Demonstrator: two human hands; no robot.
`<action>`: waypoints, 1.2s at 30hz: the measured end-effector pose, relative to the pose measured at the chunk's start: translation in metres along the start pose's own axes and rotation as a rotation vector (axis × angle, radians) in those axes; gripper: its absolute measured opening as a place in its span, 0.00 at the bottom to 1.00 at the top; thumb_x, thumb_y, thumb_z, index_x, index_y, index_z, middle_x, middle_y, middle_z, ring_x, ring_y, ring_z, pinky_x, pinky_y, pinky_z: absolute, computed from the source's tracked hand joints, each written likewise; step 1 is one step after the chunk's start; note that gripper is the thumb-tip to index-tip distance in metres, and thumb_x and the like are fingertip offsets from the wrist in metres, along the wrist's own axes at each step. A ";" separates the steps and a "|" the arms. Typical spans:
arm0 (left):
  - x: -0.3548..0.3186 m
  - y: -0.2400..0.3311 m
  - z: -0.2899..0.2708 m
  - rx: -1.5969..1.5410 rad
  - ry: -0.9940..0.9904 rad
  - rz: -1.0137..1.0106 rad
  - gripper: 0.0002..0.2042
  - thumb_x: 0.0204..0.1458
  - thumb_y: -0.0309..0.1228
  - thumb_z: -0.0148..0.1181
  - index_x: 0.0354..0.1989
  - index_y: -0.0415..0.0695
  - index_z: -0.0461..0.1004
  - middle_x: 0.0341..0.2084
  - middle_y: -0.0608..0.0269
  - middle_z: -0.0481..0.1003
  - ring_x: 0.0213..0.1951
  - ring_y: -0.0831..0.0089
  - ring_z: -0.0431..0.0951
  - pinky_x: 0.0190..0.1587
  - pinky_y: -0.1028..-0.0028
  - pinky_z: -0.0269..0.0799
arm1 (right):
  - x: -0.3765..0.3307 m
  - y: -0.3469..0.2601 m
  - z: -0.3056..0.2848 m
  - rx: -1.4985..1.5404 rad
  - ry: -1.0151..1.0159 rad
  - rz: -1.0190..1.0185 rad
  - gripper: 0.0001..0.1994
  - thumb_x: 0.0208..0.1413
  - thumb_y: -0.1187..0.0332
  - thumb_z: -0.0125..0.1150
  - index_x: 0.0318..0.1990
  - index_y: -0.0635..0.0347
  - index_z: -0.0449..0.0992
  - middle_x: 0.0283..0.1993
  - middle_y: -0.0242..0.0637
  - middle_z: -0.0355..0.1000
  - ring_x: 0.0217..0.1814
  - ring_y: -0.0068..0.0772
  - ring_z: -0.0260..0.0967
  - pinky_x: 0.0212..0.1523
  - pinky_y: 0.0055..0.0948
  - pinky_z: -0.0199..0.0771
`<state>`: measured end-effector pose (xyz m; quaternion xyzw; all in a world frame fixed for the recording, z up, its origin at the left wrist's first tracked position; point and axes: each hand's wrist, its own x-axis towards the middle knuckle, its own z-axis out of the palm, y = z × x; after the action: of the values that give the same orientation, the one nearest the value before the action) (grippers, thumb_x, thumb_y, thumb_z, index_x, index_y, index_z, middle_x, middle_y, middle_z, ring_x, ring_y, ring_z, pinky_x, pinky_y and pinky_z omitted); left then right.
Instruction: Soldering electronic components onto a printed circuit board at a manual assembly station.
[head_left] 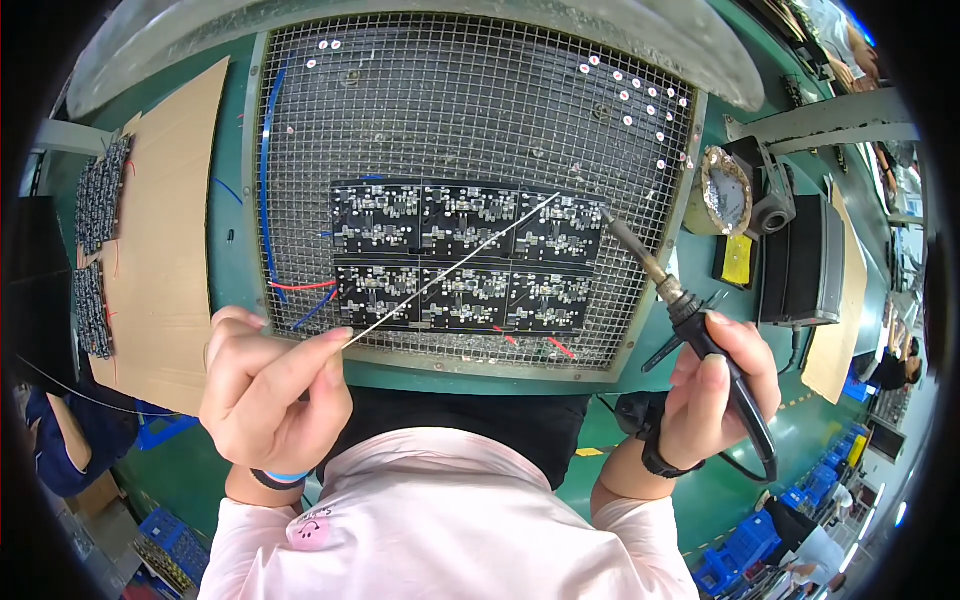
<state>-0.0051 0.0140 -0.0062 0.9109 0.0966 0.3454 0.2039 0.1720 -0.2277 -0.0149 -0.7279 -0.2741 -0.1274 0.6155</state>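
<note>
- The green worktop spreads beneath everything in front of the person.
- On it, in the middle, is a framed wire mesh.
- Left of the mesh lies a cardboard sheet, with two piles of dark circuit boards along its left side.
- The black circuit panel rests on the near half of the mesh, showing six populated sections in two rows of three.
- At the right of the worktop is a black box.
- The left hand is nearly closed, thumb and forefinger pinching one end of a thin wire; the other fingers are curled in.
- The right hand is curled around the handle of a soldering iron, whose tip is near the panel's far right corner; whether they touch, I cannot tell.
- A crusted round container sits right of the mesh, a yellow pad just nearer the person.
- The pale thin wire slants across the panel, its far end over the far right section.
- Small white discs dot the mesh's far right area.
</note>
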 end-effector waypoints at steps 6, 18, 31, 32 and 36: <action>-0.001 0.003 0.007 -0.051 -0.003 0.020 0.16 0.35 0.18 0.67 0.36 0.46 0.84 0.19 0.72 0.67 0.23 0.73 0.65 0.34 0.68 0.64 | 0.003 -0.001 0.001 -0.048 -0.043 -0.007 0.13 0.47 0.71 0.65 0.38 0.71 0.80 0.22 0.36 0.73 0.19 0.21 0.62 0.22 0.18 0.56; 0.000 0.002 0.010 -0.041 -0.015 0.028 0.15 0.35 0.18 0.67 0.35 0.46 0.84 0.19 0.72 0.65 0.23 0.73 0.65 0.35 0.67 0.64 | 0.002 -0.005 0.002 -0.107 -0.058 -0.012 0.12 0.47 0.71 0.65 0.39 0.71 0.80 0.22 0.36 0.73 0.18 0.20 0.61 0.21 0.18 0.56; -0.006 -0.005 0.002 -0.011 0.036 -0.008 0.14 0.38 0.16 0.64 0.35 0.43 0.83 0.18 0.71 0.63 0.22 0.73 0.63 0.35 0.67 0.63 | -0.016 -0.002 0.008 0.027 0.067 -0.008 0.15 0.62 0.65 0.53 0.44 0.73 0.71 0.25 0.37 0.66 0.16 0.18 0.56 0.18 0.17 0.52; -0.006 -0.005 0.002 -0.016 0.023 -0.005 0.14 0.38 0.16 0.64 0.35 0.43 0.83 0.18 0.71 0.63 0.22 0.73 0.63 0.35 0.67 0.63 | -0.016 -0.004 0.010 0.046 0.071 0.029 0.15 0.62 0.65 0.53 0.44 0.73 0.71 0.25 0.36 0.65 0.16 0.18 0.56 0.18 0.17 0.51; -0.004 -0.003 0.002 -0.035 -0.004 -0.005 0.14 0.37 0.16 0.65 0.35 0.44 0.83 0.18 0.72 0.62 0.22 0.73 0.63 0.34 0.67 0.63 | -0.017 -0.007 0.015 0.089 0.043 0.055 0.13 0.61 0.67 0.54 0.42 0.73 0.71 0.25 0.36 0.66 0.16 0.18 0.57 0.19 0.17 0.53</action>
<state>-0.0066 0.0148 -0.0110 0.9077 0.0925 0.3447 0.2209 0.1526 -0.2168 -0.0213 -0.7041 -0.2459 -0.1137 0.6564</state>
